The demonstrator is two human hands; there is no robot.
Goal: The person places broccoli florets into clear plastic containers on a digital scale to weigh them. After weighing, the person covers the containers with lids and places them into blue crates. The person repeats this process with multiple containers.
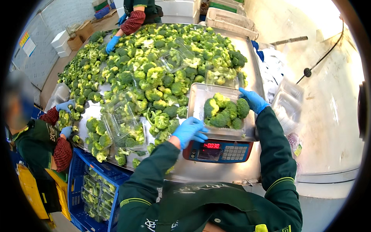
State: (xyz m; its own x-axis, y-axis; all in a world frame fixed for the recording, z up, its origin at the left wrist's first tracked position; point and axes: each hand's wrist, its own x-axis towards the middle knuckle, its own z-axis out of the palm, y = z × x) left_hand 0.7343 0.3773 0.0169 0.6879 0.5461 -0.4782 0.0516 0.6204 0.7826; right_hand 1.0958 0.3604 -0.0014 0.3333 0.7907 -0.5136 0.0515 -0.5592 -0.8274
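Observation:
A clear plastic tray of broccoli florets [224,111] rests on the steel pan [194,100] of a digital scale [221,152] with a lit red display. My right hand [254,100], in a blue glove, is at the tray's upper right corner, thumb and fingers close to its rim; whether it grips the rim is unclear. At the tray's lower left is my left hand [189,132], also blue-gloved, its fingers spread over the pan's edge. Left of the scale, clear plastic containers [123,116] lie on a large heap of broccoli florets [156,75].
Two co-workers in blue gloves handle florets, one at the table's far edge [246,37], one at the left. A blue crate [78,200] holding packed broccoli stands below left. Stacked clear trays [285,107] are right of the table. A beige crate [230,21] stands behind.

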